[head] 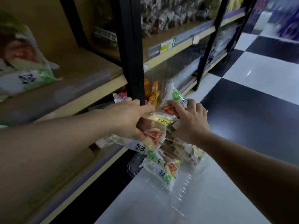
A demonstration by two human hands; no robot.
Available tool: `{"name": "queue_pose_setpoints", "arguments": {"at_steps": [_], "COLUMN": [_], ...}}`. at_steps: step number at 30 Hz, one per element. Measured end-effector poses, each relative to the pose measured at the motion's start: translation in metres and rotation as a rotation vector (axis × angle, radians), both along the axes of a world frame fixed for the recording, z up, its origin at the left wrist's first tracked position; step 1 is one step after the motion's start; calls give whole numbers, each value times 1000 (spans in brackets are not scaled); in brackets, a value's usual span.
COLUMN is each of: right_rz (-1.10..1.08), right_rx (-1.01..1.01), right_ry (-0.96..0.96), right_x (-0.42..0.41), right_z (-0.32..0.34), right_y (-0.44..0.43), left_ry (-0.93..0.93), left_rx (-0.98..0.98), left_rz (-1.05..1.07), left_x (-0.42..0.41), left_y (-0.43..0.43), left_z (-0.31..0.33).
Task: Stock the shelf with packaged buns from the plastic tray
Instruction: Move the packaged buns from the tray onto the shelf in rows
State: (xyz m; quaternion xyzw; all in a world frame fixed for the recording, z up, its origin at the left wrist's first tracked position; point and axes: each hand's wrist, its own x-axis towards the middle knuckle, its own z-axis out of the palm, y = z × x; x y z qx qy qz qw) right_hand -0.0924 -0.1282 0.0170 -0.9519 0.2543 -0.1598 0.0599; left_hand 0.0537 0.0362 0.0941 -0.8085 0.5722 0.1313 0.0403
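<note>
Checkered black-and-white floor tiles (267,73) run along a dim shop aisle, with the wooden shelf (84,88) at our 10 o'clock mostly bare apart from a few packaged buns (27,73) stacked at its far left. Down at 6 o'clock sits the clear plastic tray (182,183) on the floor, a loose heap of bun packs (163,168) lying in it.

Our left hand (129,117) has its fingers curled tight around one pack (153,131), maybe more, hard to tell. Our right hand (191,120) has fingers partly spread, pressing down on another pack (174,101) at the top of the pile.

Best bet, we reckon: grip by the bun body rather than the slippery wrapper ends, don't squash them, and lift clear of the heap so nothing drags out. Then we swing toward 10 o'clock and line them up beside the ones already there.
</note>
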Motion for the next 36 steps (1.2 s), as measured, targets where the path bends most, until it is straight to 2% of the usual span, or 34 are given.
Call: {"name": "queue_pose_setpoints", "arguments": {"at_steps": [10, 16, 25, 31, 36], "right_rz": [117, 240, 563, 719, 794], "right_rx": [-187, -311, -466, -388, -424], "right_ry": [20, -23, -31, -50, -111], "right_x": [29, 77, 162, 199, 218], "right_z": [143, 205, 220, 217, 223], "right_y": [48, 112, 242, 314, 353], "left_ry": [-18, -26, -110, -218, -311], "left_rx": [-204, -304, -286, -264, -231], "left_rz": [94, 262, 670, 912, 1071], "left_x": [-1, 19, 29, 32, 34], "left_y": [66, 149, 307, 380, 430], "left_z": [125, 168, 165, 160, 156]}}
